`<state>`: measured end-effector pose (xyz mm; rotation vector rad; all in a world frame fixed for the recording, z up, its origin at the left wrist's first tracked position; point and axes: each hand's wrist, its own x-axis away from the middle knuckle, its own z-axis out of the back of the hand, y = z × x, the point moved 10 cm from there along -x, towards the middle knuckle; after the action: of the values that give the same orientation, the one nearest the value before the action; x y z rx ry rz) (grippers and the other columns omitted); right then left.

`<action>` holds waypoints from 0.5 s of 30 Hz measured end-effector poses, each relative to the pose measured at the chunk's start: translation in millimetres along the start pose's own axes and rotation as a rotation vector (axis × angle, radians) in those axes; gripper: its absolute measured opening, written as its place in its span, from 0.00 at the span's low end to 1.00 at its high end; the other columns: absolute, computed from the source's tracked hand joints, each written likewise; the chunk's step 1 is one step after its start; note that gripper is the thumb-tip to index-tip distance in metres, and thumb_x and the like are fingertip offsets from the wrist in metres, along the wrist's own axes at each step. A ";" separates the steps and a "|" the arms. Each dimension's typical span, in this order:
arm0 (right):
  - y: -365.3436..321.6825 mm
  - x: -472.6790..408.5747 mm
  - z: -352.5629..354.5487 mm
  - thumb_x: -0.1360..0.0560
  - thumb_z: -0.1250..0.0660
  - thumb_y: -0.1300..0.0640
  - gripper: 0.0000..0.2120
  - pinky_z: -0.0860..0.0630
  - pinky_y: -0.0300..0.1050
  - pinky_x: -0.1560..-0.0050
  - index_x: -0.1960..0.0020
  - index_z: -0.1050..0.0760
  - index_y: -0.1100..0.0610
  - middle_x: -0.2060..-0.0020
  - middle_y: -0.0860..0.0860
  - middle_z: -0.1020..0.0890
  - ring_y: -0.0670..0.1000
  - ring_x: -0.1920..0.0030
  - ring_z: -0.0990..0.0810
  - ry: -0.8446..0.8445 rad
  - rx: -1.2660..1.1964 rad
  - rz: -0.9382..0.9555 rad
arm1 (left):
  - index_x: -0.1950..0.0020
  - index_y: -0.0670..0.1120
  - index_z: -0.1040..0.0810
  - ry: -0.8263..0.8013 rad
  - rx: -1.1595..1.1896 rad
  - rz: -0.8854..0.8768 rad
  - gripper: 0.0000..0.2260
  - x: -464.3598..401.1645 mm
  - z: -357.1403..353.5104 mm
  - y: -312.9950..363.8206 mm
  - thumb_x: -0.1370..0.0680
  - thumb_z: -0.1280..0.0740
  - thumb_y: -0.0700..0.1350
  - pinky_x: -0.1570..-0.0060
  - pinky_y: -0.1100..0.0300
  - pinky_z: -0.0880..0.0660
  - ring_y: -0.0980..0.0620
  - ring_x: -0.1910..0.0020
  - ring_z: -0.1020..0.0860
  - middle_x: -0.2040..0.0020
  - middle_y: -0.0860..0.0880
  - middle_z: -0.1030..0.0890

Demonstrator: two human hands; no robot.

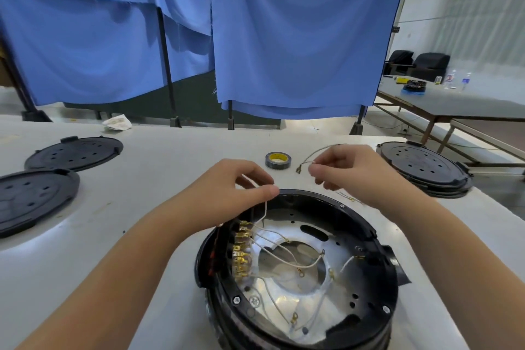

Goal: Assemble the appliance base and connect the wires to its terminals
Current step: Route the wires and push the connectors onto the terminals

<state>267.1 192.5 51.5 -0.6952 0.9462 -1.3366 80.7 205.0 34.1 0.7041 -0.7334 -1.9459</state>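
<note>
Open round black appliance base [298,273] sitting on near table [170,156], brass terminals [241,250] wired. Left hand [235,187] pinching white wire [265,209]; right hand [349,173] pinching loose wire [315,154]. Tape roll [277,160], black covers [75,152] lying nearby.

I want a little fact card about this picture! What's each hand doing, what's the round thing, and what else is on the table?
left hand: pinches a white wire that runs down into the base
right hand: pinches a loose wire with a metal connector at its end, above the table
round thing: open black appliance base, silver inside, with a row of gold terminals on its left side
tape roll: lies flat between the hands, farther back
black lids: two on the left, a stack on the right
</note>
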 end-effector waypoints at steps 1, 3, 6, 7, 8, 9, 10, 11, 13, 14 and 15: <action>-7.0 7.3 -11.6 0.27 0.28 0.55 0.04 0.24 0.30 0.66 0.59 0.19 0.54 0.69 0.48 0.16 0.41 0.69 0.20 -0.058 -0.025 -0.003 | 0.51 0.60 0.18 -0.005 0.055 -0.011 0.08 1.6 1.9 4.9 0.27 0.30 0.59 0.59 0.71 0.29 0.68 0.54 0.21 0.55 0.65 0.18; -15.1 20.3 -33.6 0.27 0.28 0.55 0.05 0.22 0.34 0.62 0.61 0.19 0.53 0.69 0.49 0.16 0.43 0.67 0.20 -0.164 -0.107 -0.019 | 0.51 0.59 0.17 -0.007 0.158 -0.035 0.08 3.8 6.2 13.0 0.28 0.29 0.58 0.63 0.73 0.27 0.67 0.56 0.19 0.56 0.65 0.17; -19.3 33.5 -60.0 0.27 0.29 0.55 0.08 0.23 0.36 0.61 0.64 0.17 0.52 0.67 0.51 0.15 0.43 0.67 0.20 -0.298 -0.189 -0.045 | 0.54 0.55 0.15 -0.021 0.234 -0.036 0.04 5.6 10.3 16.3 0.27 0.27 0.53 0.64 0.74 0.28 0.63 0.61 0.18 0.60 0.58 0.15; -19.0 35.7 -65.9 0.26 0.29 0.54 0.08 0.23 0.37 0.60 0.63 0.17 0.51 0.65 0.51 0.15 0.44 0.66 0.19 -0.328 -0.173 -0.051 | 0.56 0.54 0.15 -0.032 0.226 -0.025 0.03 6.0 10.1 15.8 0.26 0.27 0.51 0.65 0.74 0.28 0.63 0.63 0.18 0.61 0.57 0.15; -18.1 37.2 -69.6 0.25 0.30 0.53 0.08 0.24 0.38 0.59 0.62 0.17 0.52 0.64 0.50 0.14 0.43 0.65 0.19 -0.348 -0.133 -0.057 | 0.57 0.53 0.15 -0.042 0.206 -0.009 0.03 6.5 9.8 14.1 0.26 0.27 0.50 0.65 0.74 0.28 0.62 0.64 0.19 0.62 0.56 0.15; -16.5 37.8 -72.1 0.25 0.31 0.52 0.08 0.24 0.38 0.59 0.61 0.17 0.53 0.63 0.50 0.14 0.43 0.65 0.19 -0.363 -0.077 -0.063 | 0.58 0.53 0.15 -0.051 0.183 0.010 0.03 7.0 9.6 11.4 0.26 0.27 0.50 0.66 0.74 0.28 0.62 0.65 0.19 0.63 0.55 0.15; -15.6 38.4 -71.3 0.24 0.32 0.52 0.09 0.25 0.38 0.61 0.60 0.18 0.53 0.63 0.49 0.14 0.42 0.67 0.20 -0.372 -0.015 -0.072 | 0.58 0.52 0.15 -0.061 0.165 0.028 0.03 7.1 8.7 9.3 0.25 0.28 0.50 0.66 0.74 0.29 0.63 0.65 0.19 0.63 0.55 0.15; -15.6 38.3 -68.1 0.24 0.32 0.51 0.09 0.26 0.36 0.64 0.60 0.18 0.53 0.65 0.48 0.14 0.41 0.69 0.21 -0.371 0.049 -0.081 | 0.57 0.52 0.15 -0.073 0.151 0.045 0.03 7.3 7.4 7.1 0.25 0.28 0.49 0.66 0.74 0.29 0.63 0.65 0.19 0.63 0.55 0.15; -20.2 35.4 -50.5 0.26 0.31 0.46 0.13 0.29 0.33 0.70 0.63 0.19 0.53 0.70 0.47 0.16 0.40 0.75 0.25 -0.307 0.197 -0.081 | 0.56 0.52 0.15 -0.098 0.129 0.070 0.04 7.5 5.0 3.9 0.25 0.29 0.50 0.65 0.73 0.28 0.62 0.64 0.19 0.62 0.54 0.15; -25.0 32.1 -37.8 0.27 0.31 0.44 0.14 0.30 0.33 0.71 0.65 0.19 0.52 0.73 0.46 0.18 0.40 0.76 0.26 -0.241 0.274 -0.062 | 0.56 0.52 0.15 -0.107 0.125 0.079 0.04 7.5 3.9 2.8 0.24 0.29 0.51 0.64 0.72 0.27 0.62 0.63 0.19 0.61 0.54 0.15; -31.4 28.3 -25.4 0.29 0.30 0.42 0.14 0.29 0.35 0.70 0.66 0.19 0.51 0.73 0.46 0.19 0.40 0.76 0.26 -0.164 0.330 -0.027 | 0.55 0.53 0.15 -0.116 0.127 0.084 0.04 7.6 2.8 2.1 0.24 0.29 0.51 0.63 0.71 0.26 0.61 0.62 0.18 0.60 0.54 0.15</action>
<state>229.1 162.9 61.9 -0.5540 0.5685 -1.3954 76.7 198.0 36.1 0.6295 -0.9498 -1.8877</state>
